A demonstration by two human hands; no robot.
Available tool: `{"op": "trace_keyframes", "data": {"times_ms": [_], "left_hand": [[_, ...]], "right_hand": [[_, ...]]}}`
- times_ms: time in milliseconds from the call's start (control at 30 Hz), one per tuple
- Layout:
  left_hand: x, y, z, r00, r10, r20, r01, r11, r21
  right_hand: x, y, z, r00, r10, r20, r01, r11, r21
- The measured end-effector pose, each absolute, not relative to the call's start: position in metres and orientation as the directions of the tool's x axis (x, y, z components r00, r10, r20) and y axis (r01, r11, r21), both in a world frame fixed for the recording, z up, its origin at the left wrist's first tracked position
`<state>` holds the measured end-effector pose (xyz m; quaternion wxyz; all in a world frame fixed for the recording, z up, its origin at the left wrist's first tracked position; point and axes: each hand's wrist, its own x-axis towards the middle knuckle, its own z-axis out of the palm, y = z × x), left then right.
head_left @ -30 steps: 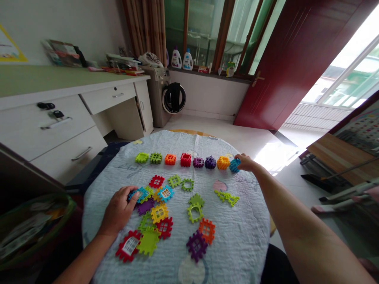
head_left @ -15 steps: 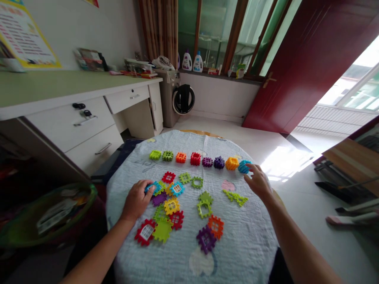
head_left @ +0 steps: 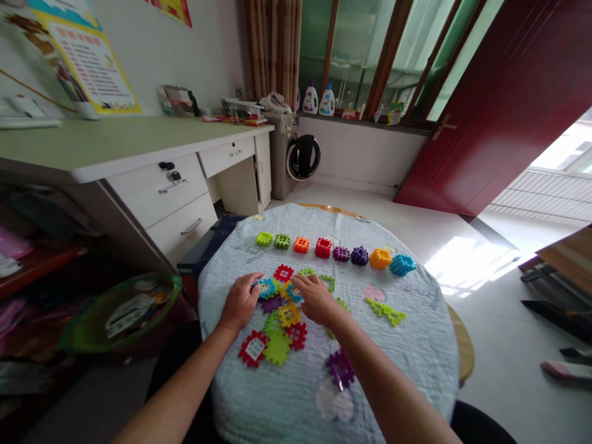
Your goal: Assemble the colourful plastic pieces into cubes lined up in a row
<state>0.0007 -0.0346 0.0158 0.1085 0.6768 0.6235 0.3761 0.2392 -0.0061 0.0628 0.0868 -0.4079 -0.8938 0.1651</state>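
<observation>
My left hand [head_left: 241, 302] has its fingers and thumb closed on the edge of a blue window tile [head_left: 266, 288]. Close beside it, my right hand [head_left: 317, 299] curls its fingers over a second blue window tile [head_left: 295, 292], hiding part of it. Beneath and around both lie flat notched plastic tiles: a red one [head_left: 283, 273], a purple one [head_left: 271, 303], a yellow one [head_left: 290, 314], a plain green one [head_left: 278, 348] and a red one with a white window [head_left: 254, 348]. My right forearm partly covers other green tiles.
Across the far side runs a row of built cubes, from a lime cube [head_left: 264, 238] to a blue block [head_left: 403, 264]. A green lattice strip [head_left: 386, 311] lies right, a purple tile [head_left: 341, 370] near. The round table's cloth [head_left: 407, 382] is pale blue; a basket [head_left: 176, 290] stands left.
My right hand has left the blue block at the row's right end and come left to the tile pile. My left hand stays at its blue tile. The view has turned slightly left.
</observation>
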Motion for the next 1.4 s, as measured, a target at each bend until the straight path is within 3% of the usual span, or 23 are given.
{"op": "trace_keyframes", "data": {"times_ms": [267,600,900,1100,1400], "left_hand": [[0.0,-0.036,0.018,-0.145,0.9,0.412,0.794,-0.143,0.591],[0.011,-0.043,0.026,0.114,0.899,0.423,0.842,-0.313,0.44],[0.007,-0.041,0.02,0.005,0.885,0.465,0.787,-0.291,0.545],[0.007,-0.048,0.025,-0.016,0.876,0.481,0.757,-0.304,0.578],[0.007,-0.049,0.027,0.019,0.884,0.467,0.76,-0.316,0.568]], "right_hand": [[0.241,0.002,0.063,-0.587,0.81,-0.023,0.778,0.555,-0.293],[0.271,-0.013,0.069,-0.464,0.882,-0.08,0.855,0.423,-0.3],[0.247,-0.022,0.074,-0.477,0.861,0.176,0.664,0.484,-0.569],[0.189,-0.028,0.068,-0.463,0.827,0.319,0.512,0.543,-0.665],[0.175,-0.02,0.059,-0.372,0.915,0.158,0.381,0.306,-0.873]]}}
